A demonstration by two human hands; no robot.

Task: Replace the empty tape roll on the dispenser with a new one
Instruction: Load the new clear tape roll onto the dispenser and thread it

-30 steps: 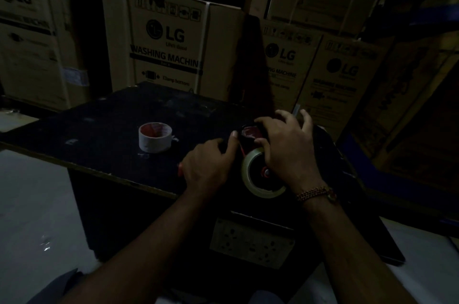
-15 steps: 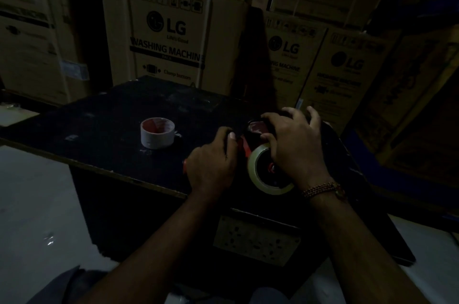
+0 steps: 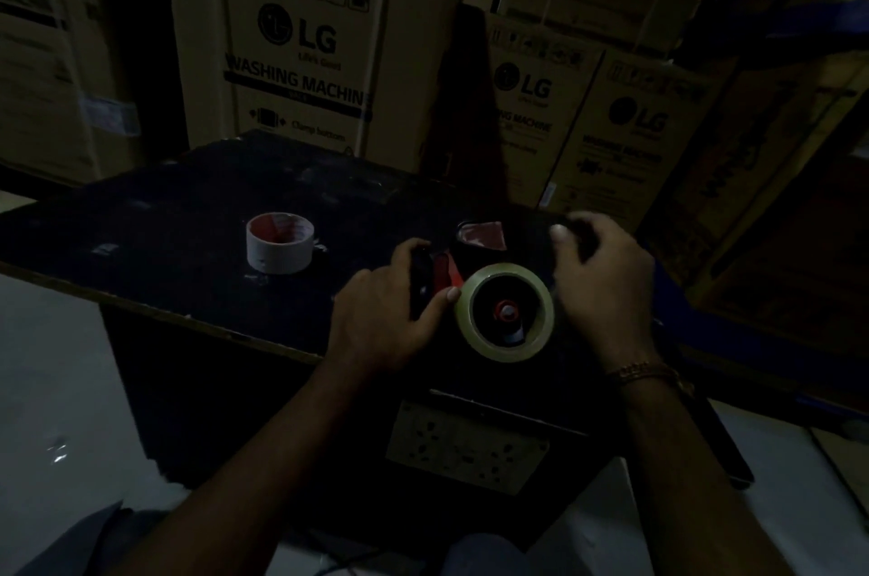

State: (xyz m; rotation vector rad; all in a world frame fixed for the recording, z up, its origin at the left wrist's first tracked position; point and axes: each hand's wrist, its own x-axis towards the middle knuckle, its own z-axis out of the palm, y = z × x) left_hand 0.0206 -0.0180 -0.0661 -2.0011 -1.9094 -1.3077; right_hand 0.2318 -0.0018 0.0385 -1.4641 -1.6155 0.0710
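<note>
Stacked LG washing-machine cartons point(image 3: 301, 53) close off the whole back of the dim scene, standing just behind the far edge of a black work table point(image 3: 188, 218). The table's near edge runs diagonally from the left down toward the person, and pale floor point(image 3: 56, 387) lies open to the left of it; most of the dark tabletop on the left and centre is bare. On that open stretch stands the empty tape roll point(image 3: 279, 242), a white core with a reddish inside, upright and well apart from both hands. Near the table's front corner sits the tape dispenser point(image 3: 475, 246), red and black, with the new clear tape roll point(image 3: 504, 312) seated on its hub, its open face toward the camera. The left hand point(image 3: 390, 317) reaches in from below and is clasped around the dispenser's dark handle, thumb tip touching the roll's left rim. The right hand point(image 3: 602, 279), a beaded bracelet point(image 3: 644, 372) on its wrist, arches over the roll's right side with fingers curled; motion blur hides whether they grip anything.
</note>
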